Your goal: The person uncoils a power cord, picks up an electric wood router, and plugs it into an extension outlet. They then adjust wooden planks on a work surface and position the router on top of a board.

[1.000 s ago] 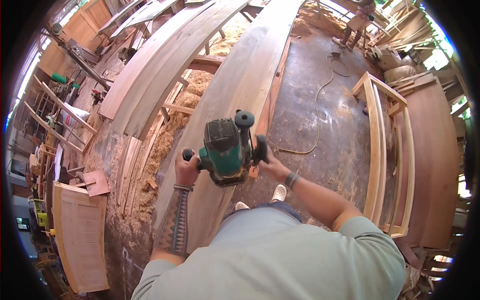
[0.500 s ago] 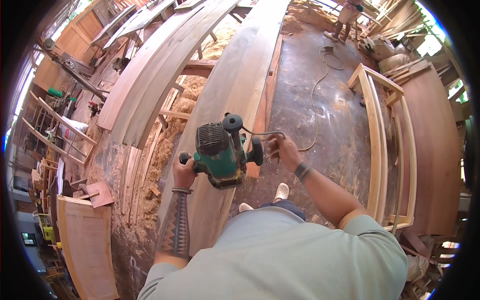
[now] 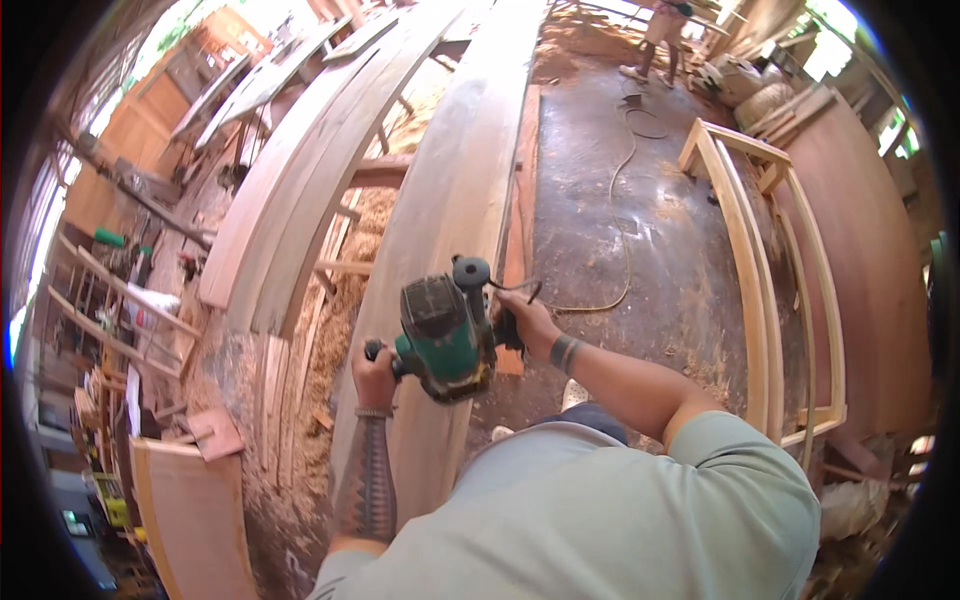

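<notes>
A green and black plunge router (image 3: 443, 345) is held over the near end of a long wide wooden plank (image 3: 450, 180). My left hand (image 3: 374, 375) is wrapped round the router's left knob. On the other side, my right hand (image 3: 530, 322) grips the dark right handle, its fingers partly hidden behind it. A dark power cord (image 3: 537, 290) leaves the router's top beside my right hand. The router's base is tilted, and I cannot tell whether it touches the plank.
More long boards (image 3: 300, 180) lie at the left, with wood shavings (image 3: 360, 230) below. A wooden frame (image 3: 745, 290) stands at the right, near a large reddish panel (image 3: 860, 260). A cable (image 3: 628, 220) crosses the floor. Another person (image 3: 662, 35) stands at the far right.
My right hand has moved left from the cord onto the router's right handle. The router sits slightly lower in view, still in my left hand. The whole view has shifted a little.
</notes>
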